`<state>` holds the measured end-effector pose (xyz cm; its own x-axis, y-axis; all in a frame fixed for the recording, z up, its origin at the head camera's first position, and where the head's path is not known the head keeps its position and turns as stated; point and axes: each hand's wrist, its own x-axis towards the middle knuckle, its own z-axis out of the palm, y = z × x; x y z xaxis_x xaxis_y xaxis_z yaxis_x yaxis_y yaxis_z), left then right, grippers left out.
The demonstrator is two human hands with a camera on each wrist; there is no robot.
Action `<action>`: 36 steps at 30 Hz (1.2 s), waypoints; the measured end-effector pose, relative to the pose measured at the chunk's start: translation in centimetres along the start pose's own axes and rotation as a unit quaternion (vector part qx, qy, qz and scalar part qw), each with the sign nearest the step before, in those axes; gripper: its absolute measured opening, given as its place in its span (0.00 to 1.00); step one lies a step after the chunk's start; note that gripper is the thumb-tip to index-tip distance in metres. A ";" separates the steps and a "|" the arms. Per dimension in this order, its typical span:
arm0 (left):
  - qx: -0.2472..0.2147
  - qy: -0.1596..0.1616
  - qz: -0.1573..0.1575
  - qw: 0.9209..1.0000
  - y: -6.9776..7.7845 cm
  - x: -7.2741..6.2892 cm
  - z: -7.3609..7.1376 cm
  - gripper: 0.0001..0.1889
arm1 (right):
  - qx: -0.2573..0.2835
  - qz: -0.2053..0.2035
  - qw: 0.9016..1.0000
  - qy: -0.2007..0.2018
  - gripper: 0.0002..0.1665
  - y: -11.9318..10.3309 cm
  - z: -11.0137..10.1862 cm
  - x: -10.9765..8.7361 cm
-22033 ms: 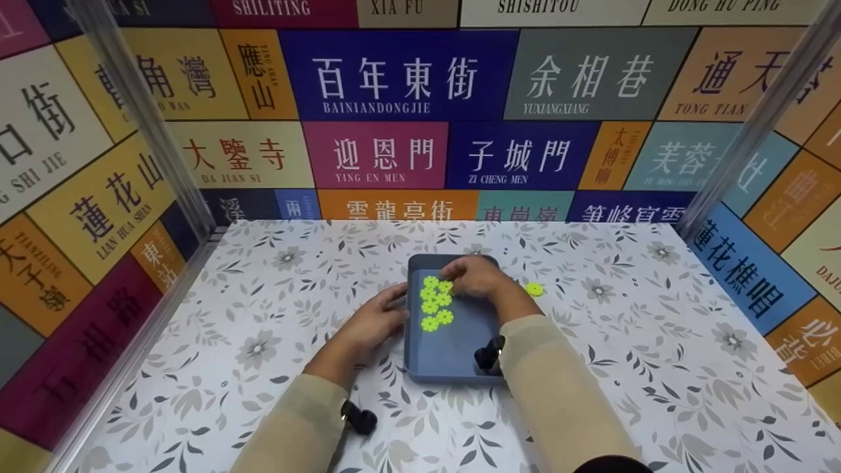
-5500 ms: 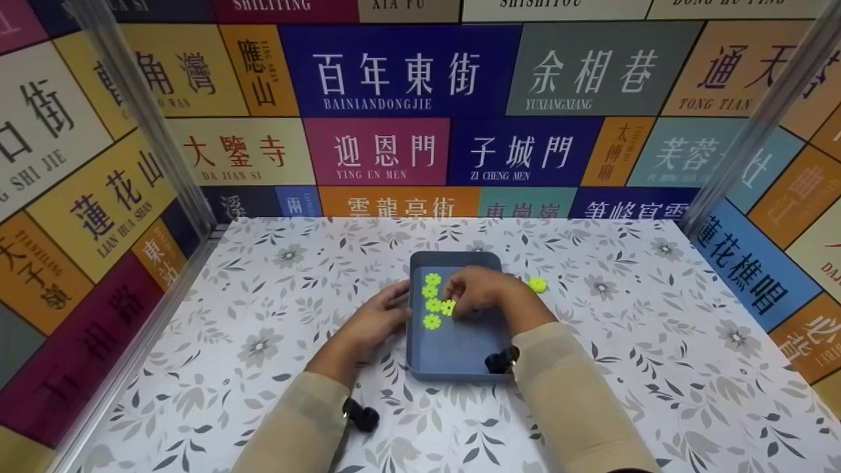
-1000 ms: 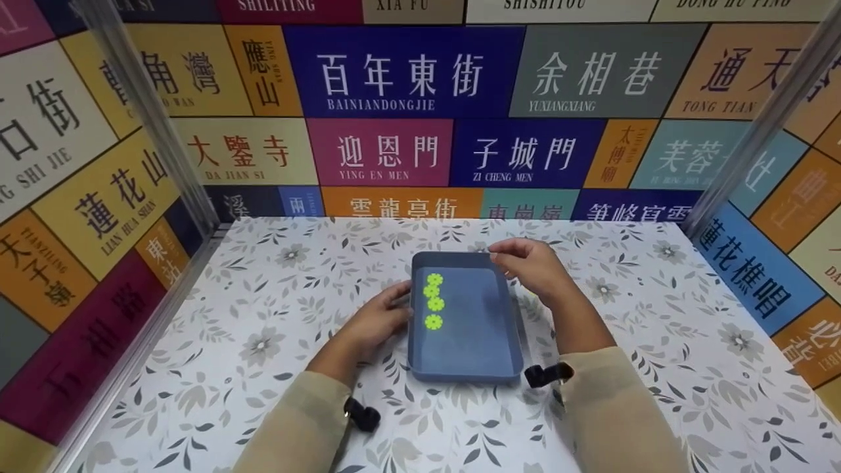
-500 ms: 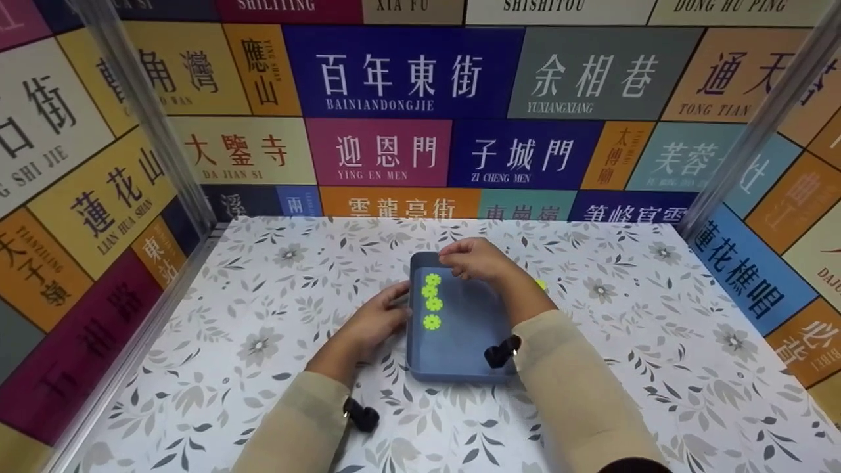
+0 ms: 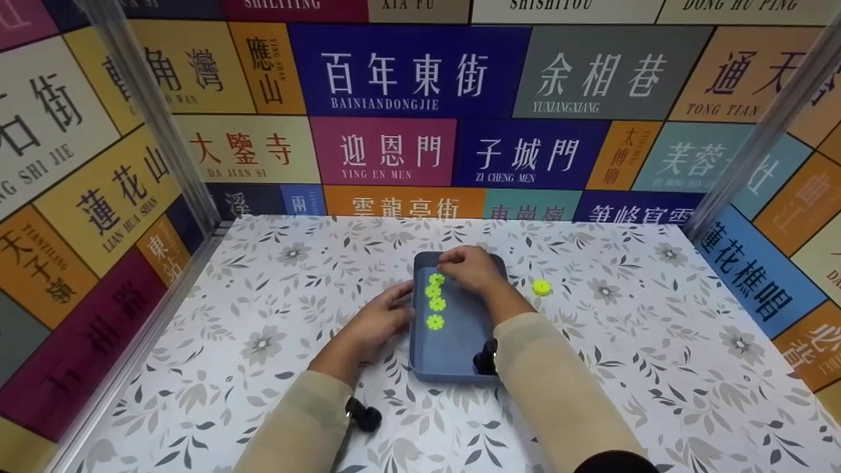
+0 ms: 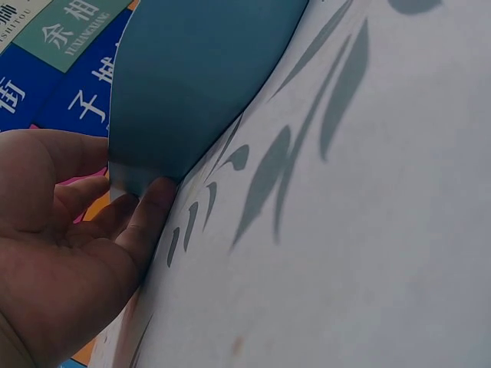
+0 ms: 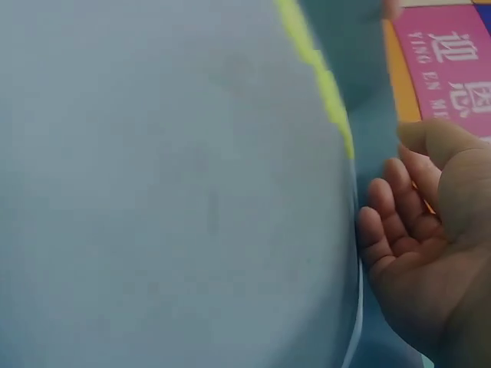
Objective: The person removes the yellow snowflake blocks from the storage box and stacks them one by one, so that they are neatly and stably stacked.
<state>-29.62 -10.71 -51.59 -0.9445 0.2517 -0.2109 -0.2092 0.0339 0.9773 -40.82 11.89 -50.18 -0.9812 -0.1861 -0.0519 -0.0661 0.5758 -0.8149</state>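
Several yellow-green flower-shaped pieces lie in a column along the left side of a blue-grey rectangular tray. My right hand is over the tray's far end, its fingertips right at the farthest piece. Loosely curled fingers show in the right wrist view, with nothing seen between them, beside a yellow-green strip of pieces. At the tray's left wall, my left hand rests its fingers against the outside. The left wrist view shows those fingertips touching the tray's outer wall.
A small stack of the same yellow-green pieces sits on the table right of the tray. White cloth with grey leaf print covers the table. Clear posts and printed sign panels stand around it.
Over 22 seconds the tray's pieces have become fewer and the stack at right has grown. In the last second my right hand moved from the right rim leftward over the tray. Left hand stays.
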 end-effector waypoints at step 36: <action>0.019 0.004 0.006 1.000 -0.2 0.3 0.0 0.36 | -0.094 -0.051 0.993 -0.056 0.22 0.7 -0.2 0.0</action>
<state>-29.89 -10.64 -51.89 -0.9488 0.2444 -0.2000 -0.1892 0.0671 0.9796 -40.93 12.50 -50.65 -0.9420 -0.3324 -0.0458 -0.2079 0.6853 -0.6979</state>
